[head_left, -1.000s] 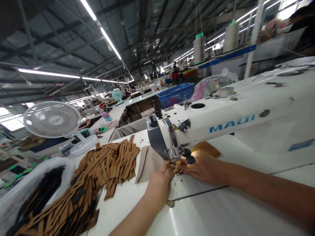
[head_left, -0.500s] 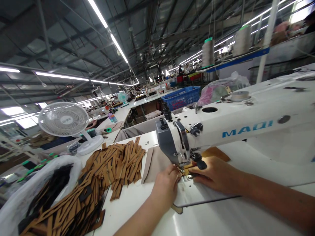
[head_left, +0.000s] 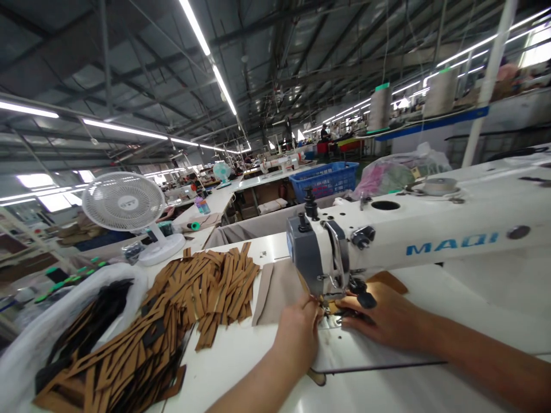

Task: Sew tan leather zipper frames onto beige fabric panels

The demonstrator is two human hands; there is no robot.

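The sewing machine (head_left: 430, 229), white with a dark grey head end, stands over both hands. My left hand (head_left: 297, 332) is left of its presser foot (head_left: 329, 307), fingers closed on the edge of a tan fabric piece (head_left: 334, 306). From the right, my right hand (head_left: 383, 318) grips the same piece close to the foot, its fingertips partly hidden behind a black knob. Much of the piece is covered by the hands and the machine head. Beyond my left hand lies a flat beige fabric piece (head_left: 275, 289).
Left of the machine is a heap of brown strips (head_left: 206, 281), beside a white sack (head_left: 138, 287) with dark strips inside. A white fan (head_left: 161, 246) stands behind the heap. Farther back are a blue crate (head_left: 322, 179) and thread cones (head_left: 379, 109).
The view has shifted, so the machine and hands appear farther right and slightly lower. A tan edge now shows behind my left hand. Both hands stay at the presser foot.
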